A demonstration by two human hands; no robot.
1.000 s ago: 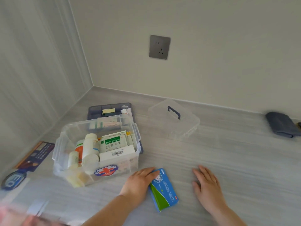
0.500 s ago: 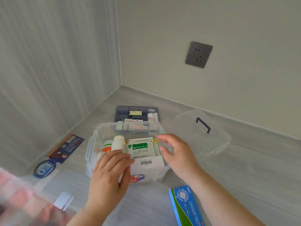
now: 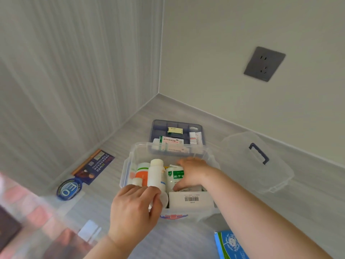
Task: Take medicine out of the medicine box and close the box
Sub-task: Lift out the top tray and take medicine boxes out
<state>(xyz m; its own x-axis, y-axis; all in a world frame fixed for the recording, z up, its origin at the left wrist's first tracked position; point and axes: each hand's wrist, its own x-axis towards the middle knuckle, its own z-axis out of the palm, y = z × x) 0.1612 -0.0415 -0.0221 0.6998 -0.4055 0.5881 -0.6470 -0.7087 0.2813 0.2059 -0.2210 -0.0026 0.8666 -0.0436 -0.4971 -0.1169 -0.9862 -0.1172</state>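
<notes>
While the clear medicine box sits open on the grey floor near the corner, both hands are down inside it. Its walls are see-through plastic, with a red-cross sticker at the front, and it is crowded with white bottles and packets. Her or his left hand curls around a white bottle at the front; the right hand lies spread on a green-labelled packet (whether it grips, I cannot tell). Behind the box stands a blue divider tray; the clear lid lies just right, a blue-green carton nearer.
</notes>
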